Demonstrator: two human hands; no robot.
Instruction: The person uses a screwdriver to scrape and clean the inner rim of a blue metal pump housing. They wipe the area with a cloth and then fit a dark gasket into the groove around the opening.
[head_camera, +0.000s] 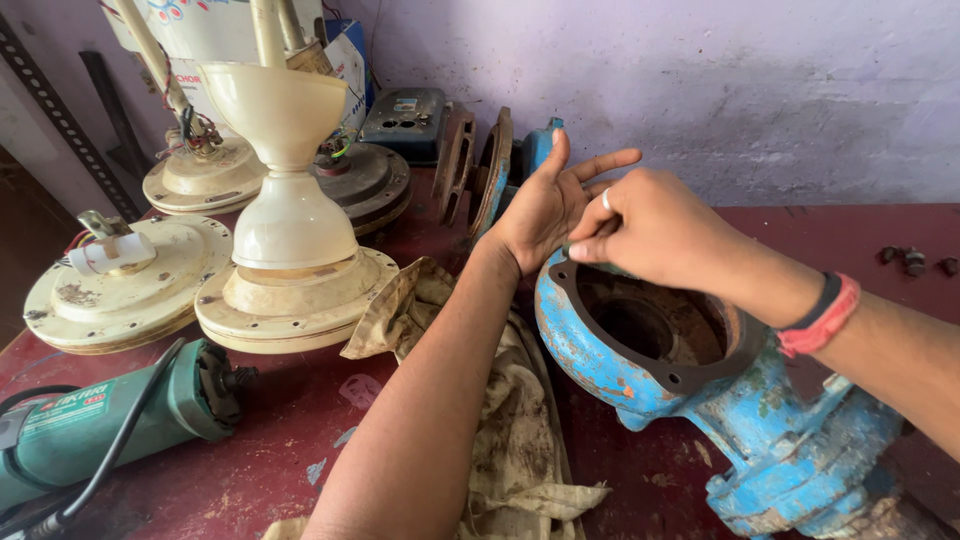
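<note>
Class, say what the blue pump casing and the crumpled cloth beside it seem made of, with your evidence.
Blue pump casing: probably cast metal, painted blue; chipped paint and rusty patches show through. Crumpled cloth: woven fabric, likely cotton, beige with dark greasy stains and soft folds.

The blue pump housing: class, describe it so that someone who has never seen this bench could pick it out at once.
Start at the dark red workbench below the lilac wall. At its right, under the person's two raised hands, lies the blue pump housing, beside a dirty rag. Unlike the cream ceiling fan motors to the left, it is chipped blue metal with a wide round opening ringed by a dark gasket.
</note>
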